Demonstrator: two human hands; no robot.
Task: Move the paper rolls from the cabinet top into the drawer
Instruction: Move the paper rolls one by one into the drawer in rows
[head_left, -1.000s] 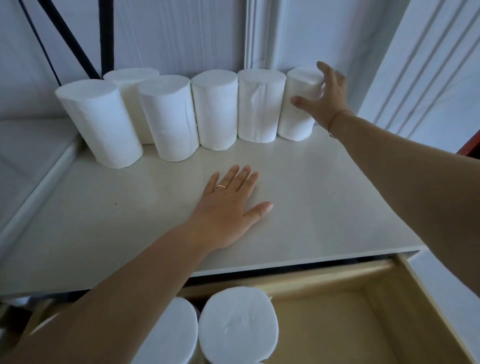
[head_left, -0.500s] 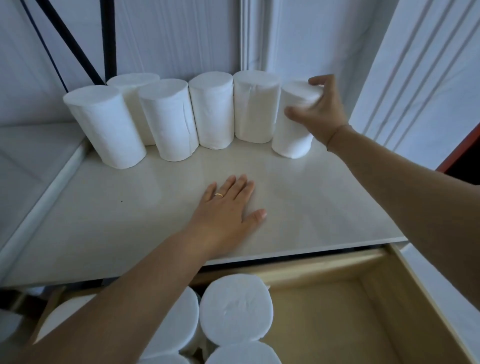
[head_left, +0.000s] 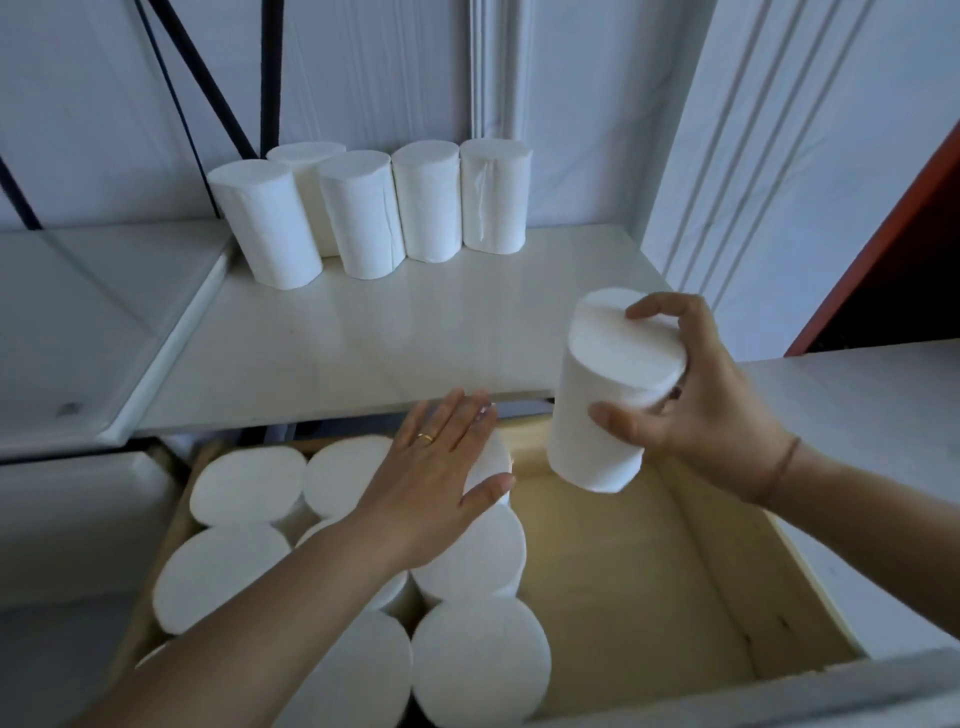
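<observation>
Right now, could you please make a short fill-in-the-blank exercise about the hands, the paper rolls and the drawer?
1. The right hand holds one paper roll above the ____ side of the open drawer.
2. On the cabinet top, ____ rolls stand upright.
3. The left hand, which wears a ____, rests flat on the rolls packed in the drawer.

Missing words: empty; five; ring

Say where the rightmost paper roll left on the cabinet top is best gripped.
Grip the rightmost roll around its upper side wall, from the front right: it stands upright, its left side touches the neighbouring roll, and its right side is open.
</observation>
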